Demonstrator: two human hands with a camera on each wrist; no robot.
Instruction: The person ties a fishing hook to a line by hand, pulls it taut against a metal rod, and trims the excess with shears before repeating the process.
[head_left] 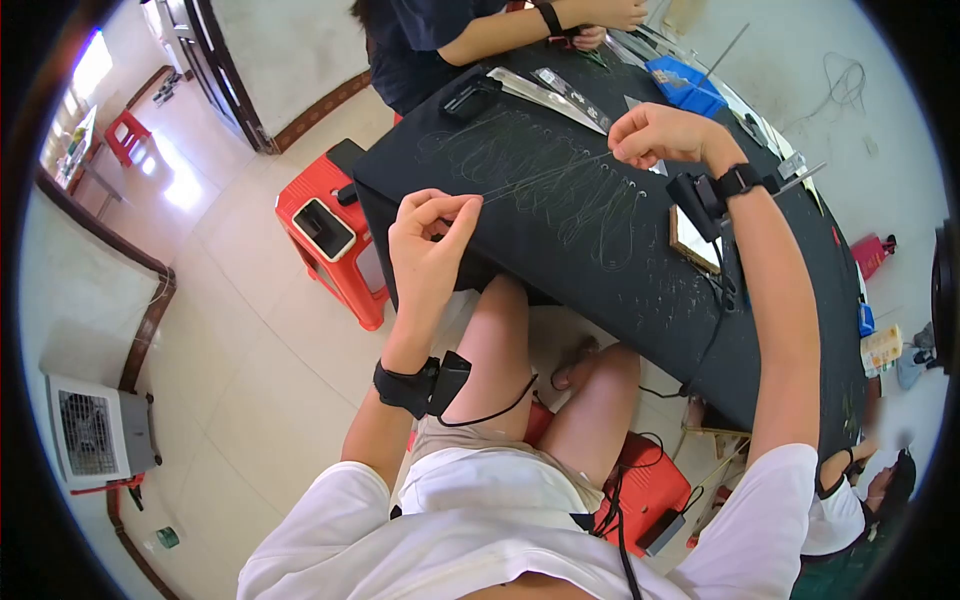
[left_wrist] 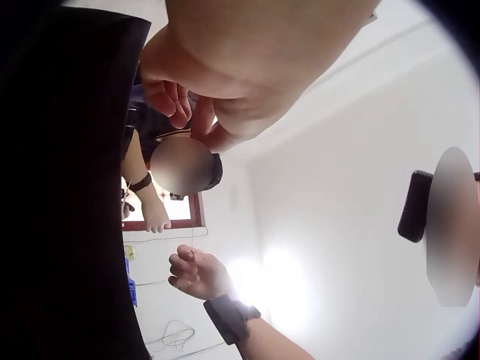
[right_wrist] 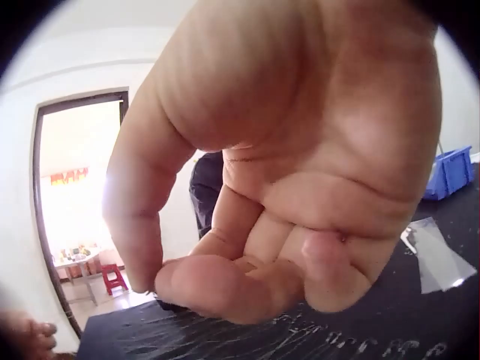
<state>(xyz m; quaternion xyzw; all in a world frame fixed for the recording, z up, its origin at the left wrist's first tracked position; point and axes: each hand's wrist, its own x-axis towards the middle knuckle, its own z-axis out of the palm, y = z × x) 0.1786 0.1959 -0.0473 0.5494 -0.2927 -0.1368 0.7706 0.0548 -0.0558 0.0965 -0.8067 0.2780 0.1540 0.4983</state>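
The strand was too thin to identify; the right wrist view's top edge cropped the right hand.

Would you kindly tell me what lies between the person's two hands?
A thin strand, pinched by the left hand and the right hand, stretches across the gap above the black table; the head view shows it.

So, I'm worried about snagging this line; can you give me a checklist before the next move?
1. Left hand pinching the line: ok.
2. Right hand pinching the other end of the stretch: ok.
3. Stretch between the hands straight: ok.
4. Loops on the table lying separate: not ok, several overlap.
5. Line free of nicks: cannot tell, too thin.
6. Phone off the table: ok, on the stool.
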